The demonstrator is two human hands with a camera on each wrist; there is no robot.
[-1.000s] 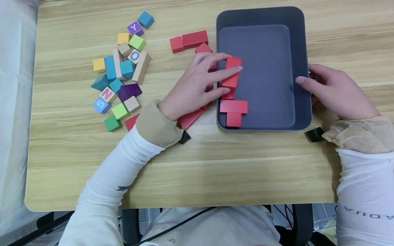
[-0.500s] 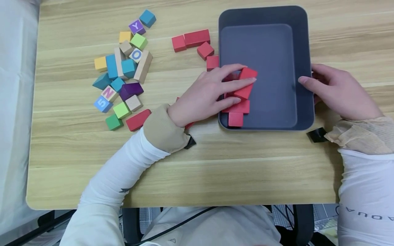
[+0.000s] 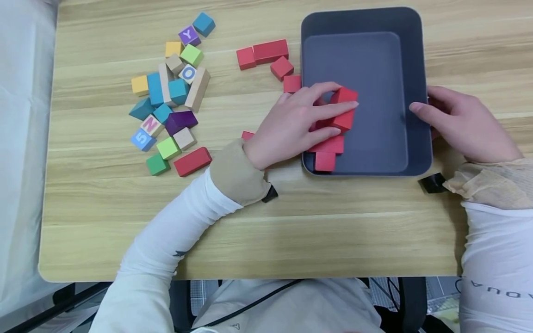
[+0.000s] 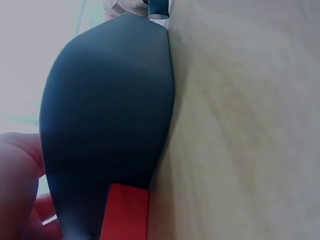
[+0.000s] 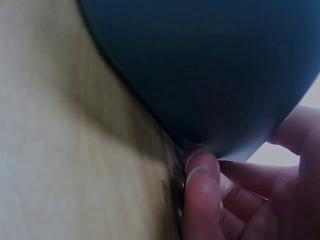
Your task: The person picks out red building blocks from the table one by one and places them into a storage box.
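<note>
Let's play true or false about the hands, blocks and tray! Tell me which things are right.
1. The left hand touches red blocks. True.
2. The tray is bright yellow. False: it is dark blue-grey.
3. The right hand holds the tray's edge. True.
4. The O block is inside the tray. False: it is outside.
5. The Y block is purple. True.
6. All the red blocks are in the tray. False: some lie on the table.
</note>
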